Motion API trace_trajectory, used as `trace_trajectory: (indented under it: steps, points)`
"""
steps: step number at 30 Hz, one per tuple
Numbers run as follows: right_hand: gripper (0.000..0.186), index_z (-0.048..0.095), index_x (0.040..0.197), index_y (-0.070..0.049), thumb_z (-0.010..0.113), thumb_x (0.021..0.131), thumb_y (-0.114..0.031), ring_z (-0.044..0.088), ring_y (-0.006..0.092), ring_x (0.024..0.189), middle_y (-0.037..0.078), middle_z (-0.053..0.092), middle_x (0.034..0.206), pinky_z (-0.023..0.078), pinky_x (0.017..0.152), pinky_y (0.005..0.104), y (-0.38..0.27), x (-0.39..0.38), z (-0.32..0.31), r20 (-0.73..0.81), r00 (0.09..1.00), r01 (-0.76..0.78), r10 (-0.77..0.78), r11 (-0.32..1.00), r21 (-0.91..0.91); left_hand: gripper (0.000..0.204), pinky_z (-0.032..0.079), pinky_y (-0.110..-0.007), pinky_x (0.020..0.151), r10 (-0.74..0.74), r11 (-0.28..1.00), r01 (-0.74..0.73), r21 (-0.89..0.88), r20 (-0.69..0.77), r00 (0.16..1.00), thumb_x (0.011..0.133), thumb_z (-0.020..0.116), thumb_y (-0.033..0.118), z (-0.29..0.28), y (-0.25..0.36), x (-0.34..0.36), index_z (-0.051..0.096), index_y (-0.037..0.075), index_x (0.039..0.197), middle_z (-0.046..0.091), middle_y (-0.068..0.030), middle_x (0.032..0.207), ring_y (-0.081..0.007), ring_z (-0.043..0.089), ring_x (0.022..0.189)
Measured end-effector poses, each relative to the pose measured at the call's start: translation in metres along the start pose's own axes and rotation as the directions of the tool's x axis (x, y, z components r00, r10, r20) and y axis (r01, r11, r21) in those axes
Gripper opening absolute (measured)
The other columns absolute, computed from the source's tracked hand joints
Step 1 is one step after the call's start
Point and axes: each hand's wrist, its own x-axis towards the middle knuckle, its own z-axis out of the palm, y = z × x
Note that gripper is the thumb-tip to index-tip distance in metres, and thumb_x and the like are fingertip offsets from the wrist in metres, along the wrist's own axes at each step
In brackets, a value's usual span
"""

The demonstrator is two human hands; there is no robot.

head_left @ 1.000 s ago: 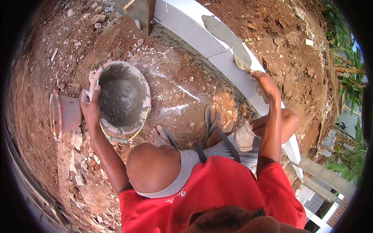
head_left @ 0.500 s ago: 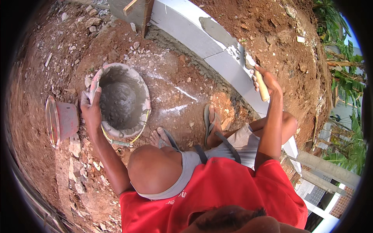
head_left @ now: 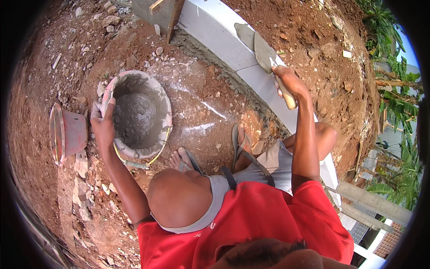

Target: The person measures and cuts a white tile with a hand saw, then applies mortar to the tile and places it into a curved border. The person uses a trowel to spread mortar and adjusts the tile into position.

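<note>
My left hand (head_left: 103, 117) grips the left rim of a bucket (head_left: 166, 105), thumb over the edge. Grey wet mortar (head_left: 134, 112) fills the lower part of it, and a yellowish handle hangs at its near side. In my right hand (head_left: 289, 83) is a trowel, held by its wooden handle (head_left: 286, 93). The trowel's blade (head_left: 264, 53) lies over the top of a low wall of pale grey blocks (head_left: 260, 80), at the near end of a mortar patch (head_left: 244, 35). Part of the patch is hidden under the blade.
A second, reddish bucket (head_left: 74, 132) lies tipped at the left. Wooden pieces (head_left: 175, 20) stand against the wall's far end. Broken stones (head_left: 81, 193) lie scattered on the reddish soil. My sandalled feet (head_left: 186, 159) are between bucket and wall. Concrete posts (head_left: 371, 201) are at the right.
My right hand has moved the trowel away from me and slightly left, bringing its blade over the mortar on the wall. The left hand stays on the bucket rim.
</note>
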Motion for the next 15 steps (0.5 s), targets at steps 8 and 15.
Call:
trace_trajectory:
  steps: [8, 15]
  points:
    - [0.040, 0.059, 0.101, -0.008, 0.057, 0.110, -0.047, 0.056, 0.0149, 0.061, 0.003, 0.054, 0.074, 0.048, 0.054, 0.0328, 0.062, -0.026, -0.024, -0.128, 0.989, -0.104, 0.071, 0.956, -0.275, 0.039, 0.049, -0.029, 0.090, -0.056, 0.998, 0.056, -0.008, 0.013, 0.998, 0.101, 0.076, 0.025, 0.001, 0.002, 0.003, 0.070, -0.004, 0.127, 0.073, -0.0051, 0.114, -0.0121, 0.062, 0.099]
    - [0.037, 0.059, 0.112, -0.003, 0.057, 0.108, -0.040, 0.056, 0.0174, 0.054, 0.005, 0.056, 0.075, 0.048, 0.048, 0.0349, 0.093, -0.065, -0.023, -0.276, 0.921, -0.244, 0.274, 0.960, 0.137, 0.036, 0.048, -0.028, 0.088, -0.037, 0.998, 0.038, 0.054, -0.018, 0.999, 0.101, 0.076, 0.022, 0.006, 0.005, 0.000, 0.070, -0.003, 0.126, 0.071, -0.0036, 0.109, -0.0111, 0.060, 0.095]
